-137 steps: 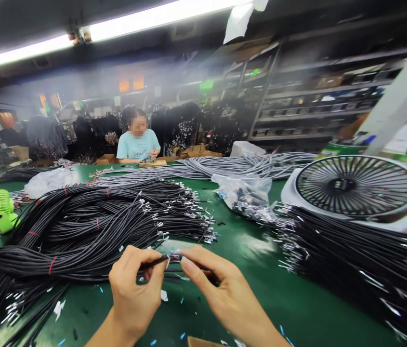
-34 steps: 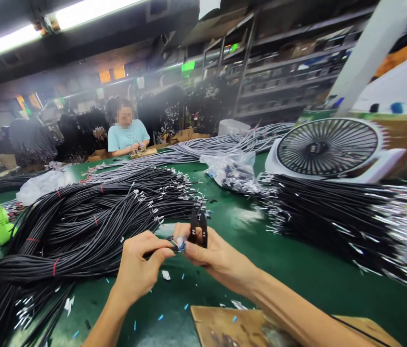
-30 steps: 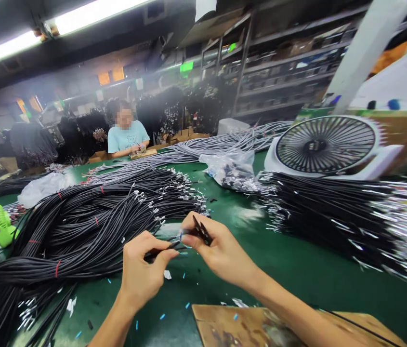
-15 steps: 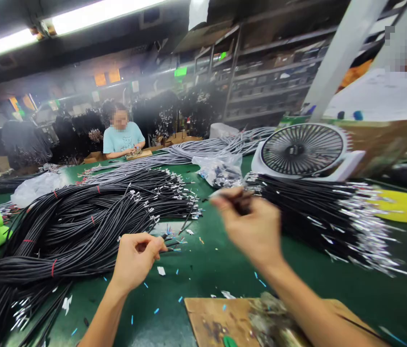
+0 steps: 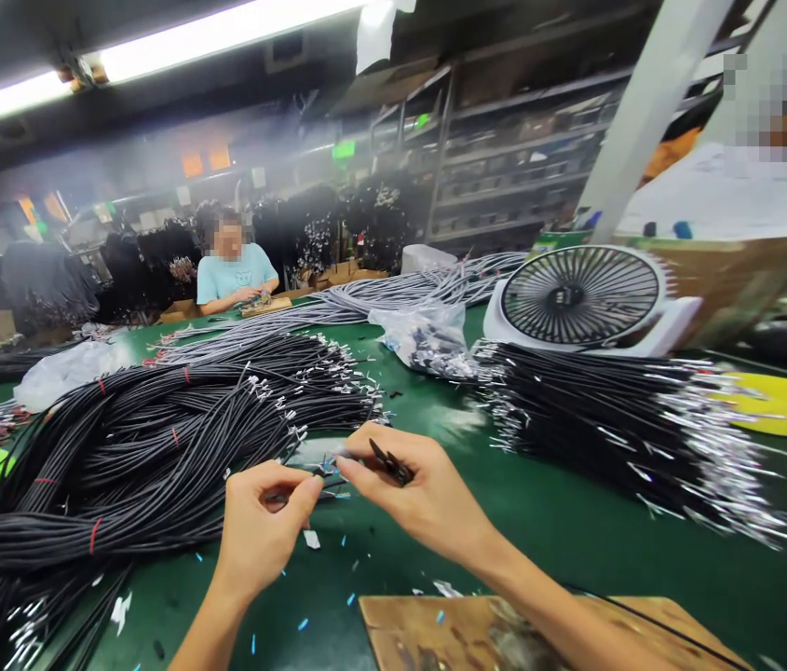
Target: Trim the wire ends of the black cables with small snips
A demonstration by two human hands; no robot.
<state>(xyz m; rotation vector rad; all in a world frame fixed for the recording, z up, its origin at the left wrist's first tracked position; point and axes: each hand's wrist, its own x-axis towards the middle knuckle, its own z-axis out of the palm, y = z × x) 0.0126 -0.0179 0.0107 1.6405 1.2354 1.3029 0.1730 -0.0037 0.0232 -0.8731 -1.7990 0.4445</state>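
Left hand (image 5: 257, 531) fingers pinch the thin, limp black cable (image 5: 295, 492) near its tip; at three o'clock, right hand (image 5: 421, 499) fingers close around small black snips (image 5: 390, 463).

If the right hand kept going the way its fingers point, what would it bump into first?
Probably the left hand: the right hand points left at the cable end pinched there; depth is uncertain.

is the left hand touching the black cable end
Touching: in the head view the left hand pinches the black cable end between thumb and forefinger, with no gap showing.
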